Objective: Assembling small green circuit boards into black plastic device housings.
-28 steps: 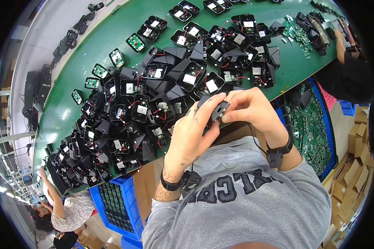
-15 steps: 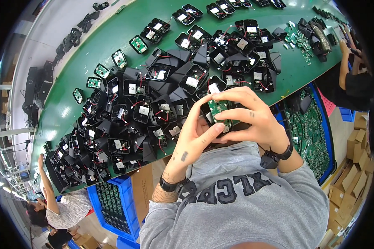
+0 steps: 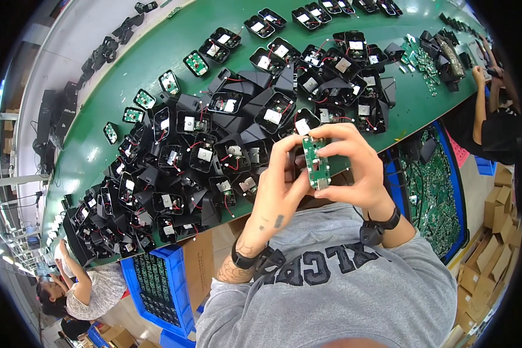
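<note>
A narrow green circuit board [image 3: 317, 165] is held upright in front of my chest, at the near edge of the table. White connectors dot its face, and a metal part sits at its lower end. My left hand [image 3: 281, 185] grips the board's left side with curled fingers. On the opposite side, the fingers of my right hand [image 3: 356, 165] pinch its upper part, with the thumb near the lower end. Something dark shows behind the board between my hands; I cannot make out what it is. Just beyond my fingertips lies an open black housing [image 3: 311, 120] with a white block.
Open black housings [image 3: 205, 153] with red wires are heaped across the green table [image 3: 122, 69]. Loose boards lie in a pile [image 3: 426, 64] at far right. Blue bins [image 3: 185, 301] of boards stand below both sides. Cardboard boxes [image 3: 493, 232] are at right; co-workers [image 3: 93, 290] flank the table.
My hands have turned the circuit board, so more of its face and metal end shows. My right fingers have shifted off its middle. At left, the co-worker's arm has lowered.
</note>
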Tool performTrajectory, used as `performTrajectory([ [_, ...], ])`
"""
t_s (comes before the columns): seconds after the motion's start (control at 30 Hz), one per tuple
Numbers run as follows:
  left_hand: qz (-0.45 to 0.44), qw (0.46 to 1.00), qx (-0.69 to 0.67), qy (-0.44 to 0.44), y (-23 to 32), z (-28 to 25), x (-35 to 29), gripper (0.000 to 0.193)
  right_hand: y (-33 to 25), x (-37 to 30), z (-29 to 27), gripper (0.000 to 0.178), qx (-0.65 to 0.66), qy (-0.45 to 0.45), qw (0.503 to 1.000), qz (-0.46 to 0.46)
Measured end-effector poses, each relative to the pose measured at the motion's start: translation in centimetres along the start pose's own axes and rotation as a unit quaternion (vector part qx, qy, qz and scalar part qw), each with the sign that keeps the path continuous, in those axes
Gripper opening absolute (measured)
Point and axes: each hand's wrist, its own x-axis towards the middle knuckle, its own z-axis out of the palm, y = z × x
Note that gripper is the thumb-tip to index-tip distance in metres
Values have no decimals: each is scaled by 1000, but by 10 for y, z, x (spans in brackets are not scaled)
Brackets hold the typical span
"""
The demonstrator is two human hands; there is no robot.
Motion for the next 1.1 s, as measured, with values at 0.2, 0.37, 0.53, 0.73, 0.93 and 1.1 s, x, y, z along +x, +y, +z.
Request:
performTrajectory([
  [0.2, -74, 965, -246, -47, -1, -3, 2, 61, -1, 3, -2, 43, -166, -67, 980, -93],
  [0.37, -99, 945, -305, -61, -2, -3, -1, 63, 0, 4, -5, 42, -185, -82, 977, -69],
  [0.53, -26, 976, -207, -58, -1, 4, 0, 58, -4, 8, -1, 37, -117, -105, 986, 48],
  [0.73, 15, 992, -111, -51, -5, 7, -1, 50, -1, 1, 18, 51, 342, 52, 913, 215],
  [0.93, 74, 994, -75, 0, -3, 5, -6, 46, -10, 17, 24, 48, 310, 0, 909, 280],
  [1.1, 104, 993, -51, 12, -5, -10, -12, 53, -22, 46, 23, 47, 324, -77, 895, 296],
])
